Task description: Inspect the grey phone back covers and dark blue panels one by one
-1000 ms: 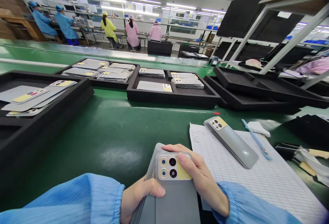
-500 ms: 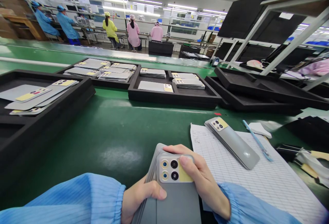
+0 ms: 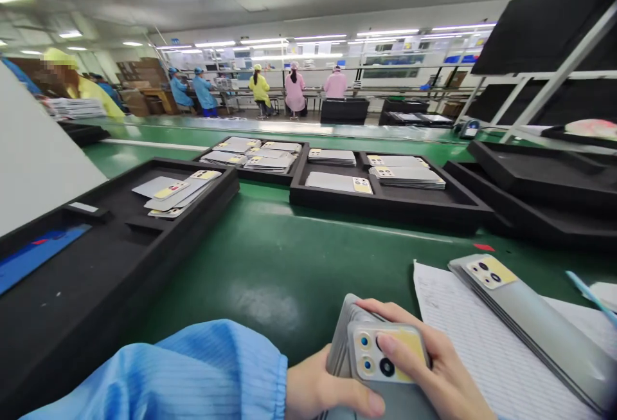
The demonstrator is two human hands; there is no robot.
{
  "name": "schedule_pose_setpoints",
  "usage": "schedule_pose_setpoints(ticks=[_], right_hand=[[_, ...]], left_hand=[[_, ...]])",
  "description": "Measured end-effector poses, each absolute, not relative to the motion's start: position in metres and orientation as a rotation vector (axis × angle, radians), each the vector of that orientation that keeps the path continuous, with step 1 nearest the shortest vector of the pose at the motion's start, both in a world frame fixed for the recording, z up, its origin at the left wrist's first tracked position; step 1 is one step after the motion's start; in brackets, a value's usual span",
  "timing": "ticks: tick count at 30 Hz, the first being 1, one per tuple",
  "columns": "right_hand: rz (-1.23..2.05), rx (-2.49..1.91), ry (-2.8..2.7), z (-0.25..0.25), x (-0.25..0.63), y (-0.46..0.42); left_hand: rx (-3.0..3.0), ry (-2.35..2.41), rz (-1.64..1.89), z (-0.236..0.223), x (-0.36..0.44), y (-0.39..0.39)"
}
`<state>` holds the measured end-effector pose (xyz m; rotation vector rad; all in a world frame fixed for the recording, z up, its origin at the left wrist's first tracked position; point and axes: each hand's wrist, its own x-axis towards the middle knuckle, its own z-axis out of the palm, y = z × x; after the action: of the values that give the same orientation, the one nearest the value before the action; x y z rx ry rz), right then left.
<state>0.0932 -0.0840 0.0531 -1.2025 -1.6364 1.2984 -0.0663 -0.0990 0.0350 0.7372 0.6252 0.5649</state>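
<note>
Lower centre: stacked phone covers (image 3: 405, 397) clamped between left hand (image 3: 324, 389) and right hand (image 3: 436, 363) | lower right: second stack (image 3: 535, 325) laid on paper (image 3: 501, 363) | centre: black tray (image 3: 385, 211) set on surface (image 3: 274, 253)

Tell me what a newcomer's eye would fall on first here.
Probably the stack of grey phone-like panels gripped by the left hand and right hand at the bottom, topped by a partly yellow camera block. Next, a similar stack slanting across the lined paper at right, and the black tray farther off on the green table, holding more panels.
</note>
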Motion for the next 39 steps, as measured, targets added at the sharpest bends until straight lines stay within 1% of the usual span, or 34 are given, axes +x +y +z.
schedule_pose_setpoints(ticks=[3, 7, 11, 14, 21, 28, 39], right_hand=[[1.273, -1.166, -1.653, 0.052, 0.0926, -0.0847], [1.195, -1.161, -1.564, 0.0518, 0.0872, -0.0892], [1.115, -1.112, -1.51, 0.0508, 0.0835, -0.0918], [1.159, -1.077, -1.559, 0.0501, 0.0859, -0.0904], [1.286, -1.078, -1.615, 0.0516, 0.0917, -0.0877], [1.29, -1.059, -1.618, 0.0525, 0.0907, -0.0887], [1.214, -0.973, -1.681, 0.0504, 0.0918, -0.09]], left_hand=[[0.78, 0.598, 0.56, 0.0369, -0.0668, -0.0983], [0.713, 0.678, 0.587, 0.0334, -0.0652, -0.1008], [0.737, 0.63, 0.647, 0.0313, -0.0648, -0.1019], [0.692, 0.628, 0.671, 0.0314, -0.0666, -0.1019], [0.49, 0.613, 0.564, 0.0324, -0.0711, -0.1022], [0.433, 0.604, 0.511, 0.0346, -0.0738, -0.101], [0.427, 0.584, 0.539, 0.033, -0.0714, -0.1022]])
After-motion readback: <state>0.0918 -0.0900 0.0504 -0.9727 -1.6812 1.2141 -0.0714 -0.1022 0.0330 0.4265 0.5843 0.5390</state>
